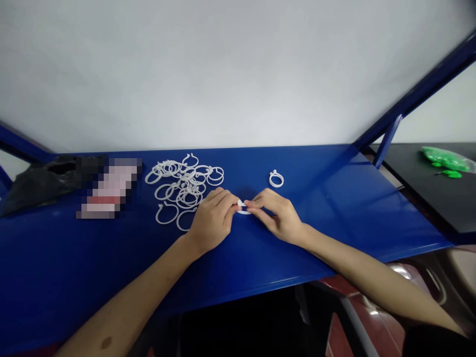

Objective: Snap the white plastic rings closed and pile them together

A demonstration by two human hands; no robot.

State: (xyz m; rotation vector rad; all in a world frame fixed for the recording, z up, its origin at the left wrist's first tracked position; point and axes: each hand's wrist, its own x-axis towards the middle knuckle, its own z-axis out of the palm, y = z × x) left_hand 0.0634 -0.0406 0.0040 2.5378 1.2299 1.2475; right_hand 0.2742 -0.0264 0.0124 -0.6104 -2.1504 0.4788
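Both hands meet at the middle of the blue worktop (pixel 334 208), close to its front half. The left hand (pixel 211 218) and the right hand (pixel 277 215) each pinch one side of a small white ring (pixel 243 208) between thumb and fingertips. The fingers are closed narrowly on it, and the ring sits just above the worktop between them.

Just beside the left hand, on its far left side, lies a loose pile of rings (pixel 184 183) of the same white kind, many with a small gap and knob. A lone ring (pixel 275 178) lies apart, beyond the right hand.

Further left is a pixelated patch (pixel 109 188), pink, white and red, whose markings cannot be read. A crumpled black bag (pixel 35 186) lies beside it. At far right, green pieces (pixel 444 161) rest on a separate black surface (pixel 420 188).
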